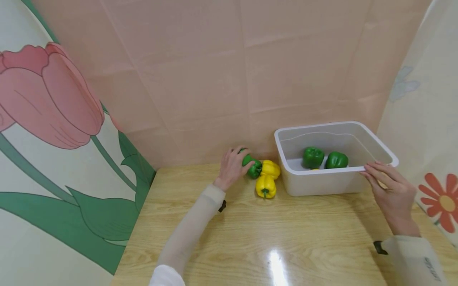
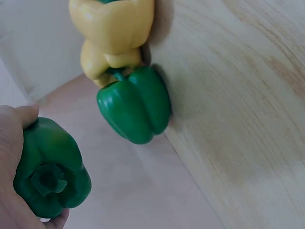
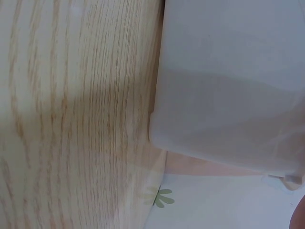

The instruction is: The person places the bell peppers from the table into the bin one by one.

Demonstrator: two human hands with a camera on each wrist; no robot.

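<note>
My left hand [image 1: 231,169] grips a green bell pepper [image 2: 50,164] with its fingers wrapped round the side, the stem end facing the left wrist camera. Close beside that hand, another green bell pepper [image 1: 255,171] lies on the table. It sits against a yellow bell pepper [image 1: 271,169], and a second yellow bell pepper [image 1: 266,186] is in front of that one. At the right, my right hand [image 1: 393,194] pinches the front right rim of a white plastic bin [image 1: 322,185]. Inside are two green bell peppers [image 1: 313,157] and a sliver of something yellow, mostly hidden by the front wall.
The wooden table [image 1: 286,230] runs back to a pinkish sheet [image 1: 186,79] hung behind it. A tulip-printed panel [image 1: 64,95] borders the left side, and a flower-printed panel [image 1: 438,159] stands close to the right of the bin.
</note>
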